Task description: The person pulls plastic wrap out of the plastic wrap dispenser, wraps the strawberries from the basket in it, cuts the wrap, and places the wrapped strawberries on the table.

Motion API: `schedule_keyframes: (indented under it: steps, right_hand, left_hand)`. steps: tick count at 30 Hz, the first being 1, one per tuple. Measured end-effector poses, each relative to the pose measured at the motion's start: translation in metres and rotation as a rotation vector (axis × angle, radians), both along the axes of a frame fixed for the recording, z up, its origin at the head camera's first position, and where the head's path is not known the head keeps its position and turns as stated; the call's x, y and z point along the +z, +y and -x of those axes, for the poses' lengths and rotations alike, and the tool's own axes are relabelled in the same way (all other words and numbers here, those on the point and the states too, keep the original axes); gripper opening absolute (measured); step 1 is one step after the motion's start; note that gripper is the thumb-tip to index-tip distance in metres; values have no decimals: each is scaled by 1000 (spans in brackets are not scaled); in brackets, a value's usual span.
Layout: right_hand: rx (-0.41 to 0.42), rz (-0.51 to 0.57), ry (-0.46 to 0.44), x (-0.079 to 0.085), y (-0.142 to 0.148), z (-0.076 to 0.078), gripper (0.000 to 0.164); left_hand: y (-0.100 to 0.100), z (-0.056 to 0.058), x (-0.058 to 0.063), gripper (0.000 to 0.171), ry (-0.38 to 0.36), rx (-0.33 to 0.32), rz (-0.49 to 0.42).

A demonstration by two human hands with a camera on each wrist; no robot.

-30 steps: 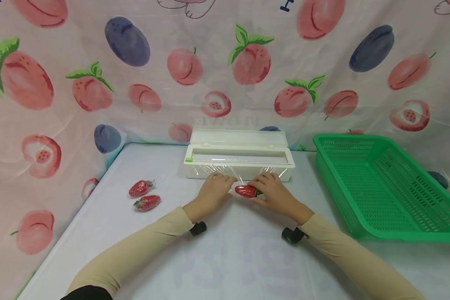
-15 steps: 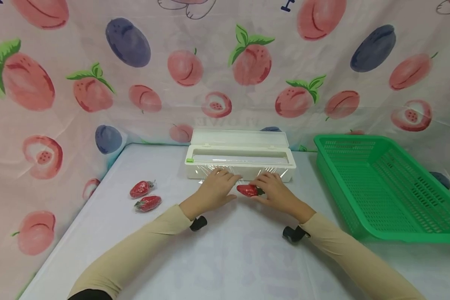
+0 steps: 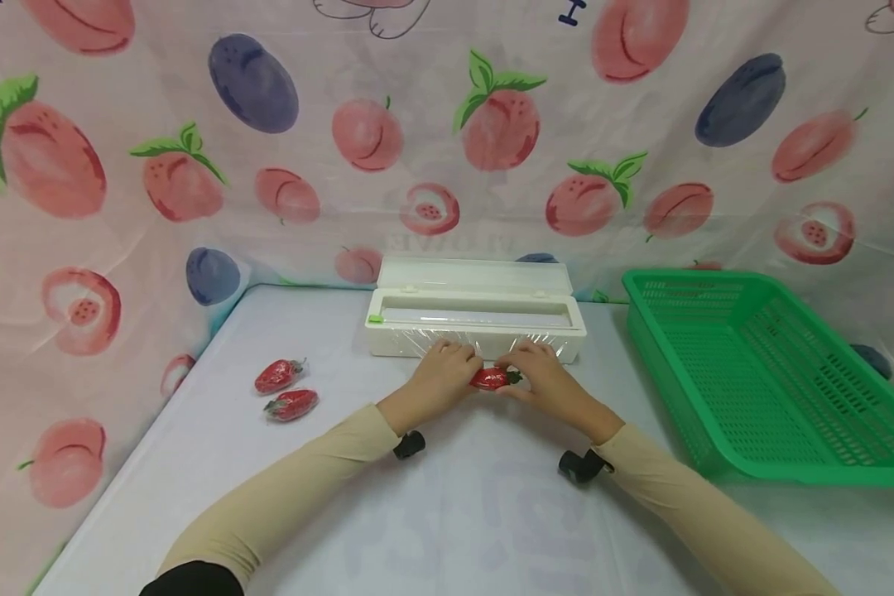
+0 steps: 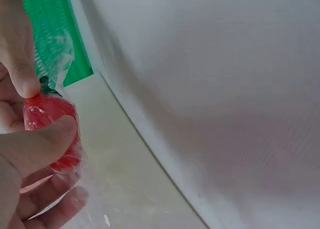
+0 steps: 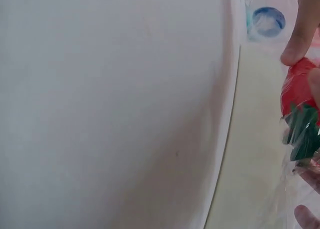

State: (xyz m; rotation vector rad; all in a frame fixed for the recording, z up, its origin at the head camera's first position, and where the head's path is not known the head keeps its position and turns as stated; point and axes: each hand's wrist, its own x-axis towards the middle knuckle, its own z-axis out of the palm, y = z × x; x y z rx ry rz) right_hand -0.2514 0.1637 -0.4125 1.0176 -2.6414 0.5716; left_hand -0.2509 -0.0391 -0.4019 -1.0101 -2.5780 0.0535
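Observation:
Cling film clings around a red strawberry [image 3: 492, 378] with green leaves, held between both hands just in front of the white film dispenser [image 3: 477, 341]. My left hand [image 3: 444, 371] grips its pointed end, the thumb lying across the red side in the left wrist view. At the leafy end, my right hand [image 3: 545, 382] pinches it between thumb and fingers. Loose clear film [image 4: 62, 54] sticks up past the leaves. Stretched film also spans the dispenser's front. In the right wrist view the strawberry [image 5: 298, 89] is cut off by the frame edge.
Two film-wrapped strawberries, one behind [image 3: 279, 376] and one in front [image 3: 291, 405], lie on the white table [image 3: 447, 513] at left. A green plastic basket [image 3: 745, 397] stands at right. The dispenser's lid [image 3: 475, 275] is raised against the fruit-print cloth [image 3: 432, 99].
My left hand has shifted right, from the film beside the strawberry onto the strawberry's pointed end. The right hand stays nearly in place at the leafy end.

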Motion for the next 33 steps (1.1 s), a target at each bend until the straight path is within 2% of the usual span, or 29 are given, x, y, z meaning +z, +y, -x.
schedule_keyframes:
  steps: [5,8,12,16,19,21,23,26,28,31,33]
  right_hand:
    - [-30,0,-7,2,1,2,33]
    - [-45,-8,0,4,1,3,32]
    - [-73,30,-60,7,1,6,30]
    - [-104,104,-153,9,2,10,31]
    - [-120,126,-182,10,1,12,32]
    - [-120,100,-156,9,1,12,36]
    - [-113,57,-88,8,0,12,46]
    - [-106,-34,62,7,-1,11,57]
    - [-107,-68,145,8,-2,11,58]
    - [-103,-88,194,9,-2,12,51]
    - [-101,-87,188,9,-2,13,49]
  left_hand:
    - [0,0,7,30,-82,20,-26]
    - [-1,1,10,35,-85,23,-62]
    - [-2,2,8,46,22,15,-69]
    - [-1,6,3,59,205,-27,7]
    - [1,9,-2,48,318,-46,48]
    - [2,10,-3,38,340,-44,47]
    - [2,11,-3,32,320,-29,41]
    - [2,12,-1,36,214,-9,12]
    - [1,13,0,39,147,3,-5]
    - [-1,15,-1,46,98,10,-40]
    - [-1,14,-2,51,128,9,-42]
